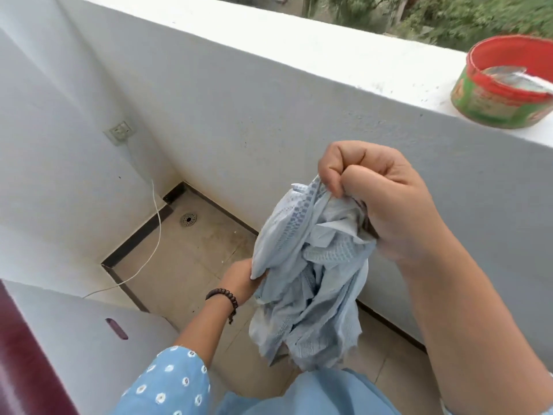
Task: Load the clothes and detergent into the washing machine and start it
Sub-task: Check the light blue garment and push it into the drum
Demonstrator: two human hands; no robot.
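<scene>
A crumpled pale blue cloth (308, 274) with a woven check pattern hangs in the air in front of me. My right hand (380, 202) grips its top in a closed fist, above the floor and near the balcony wall. My left hand (242, 283), with a dark bead bracelet on the wrist, clutches the cloth's left side lower down. The washing machine (74, 348) shows at the lower left as a white side panel with a maroon top edge; its opening is out of view. A red and green tub (505, 85) with a scoop inside stands on the parapet at the upper right.
A white parapet wall (269, 121) runs across the back, with trees beyond. A wall socket (121, 131) feeds a white cable (155, 235) that trails over the tiled floor. A floor drain (188, 219) sits in the corner.
</scene>
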